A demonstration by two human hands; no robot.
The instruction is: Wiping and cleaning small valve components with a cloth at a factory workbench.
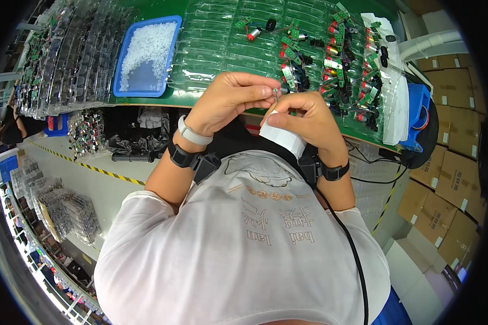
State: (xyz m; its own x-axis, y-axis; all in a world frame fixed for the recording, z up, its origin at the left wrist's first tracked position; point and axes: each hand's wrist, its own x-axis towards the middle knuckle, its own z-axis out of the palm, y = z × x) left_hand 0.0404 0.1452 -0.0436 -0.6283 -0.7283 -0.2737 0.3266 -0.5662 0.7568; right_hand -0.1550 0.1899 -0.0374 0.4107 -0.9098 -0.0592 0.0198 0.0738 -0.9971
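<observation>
1. Spanning the top of the view, the green-topped counter (pixel 146 100) carries rows of glossy, ribbed clear plastic trays (pixel 222 46).
2. A shallow blue rectangular plastic bin (pixel 126 65) sits on the counter's left part, holding a heap of small translucent white pieces (pixel 149 46).
3. Small motor assemblies with green circuit boards and red and black parts (pixel 352 59) fill the trays at right.
4. The left hand (pixel 228 103) pinches its fingertips shut on a tiny metallic part (pixel 275 91), held above the counter's near edge.
5. The right hand (pixel 309 119) meets it there, its grip closed on the same part, with a white rectangular pad (pixel 282 136) tucked under the palm.
</observation>
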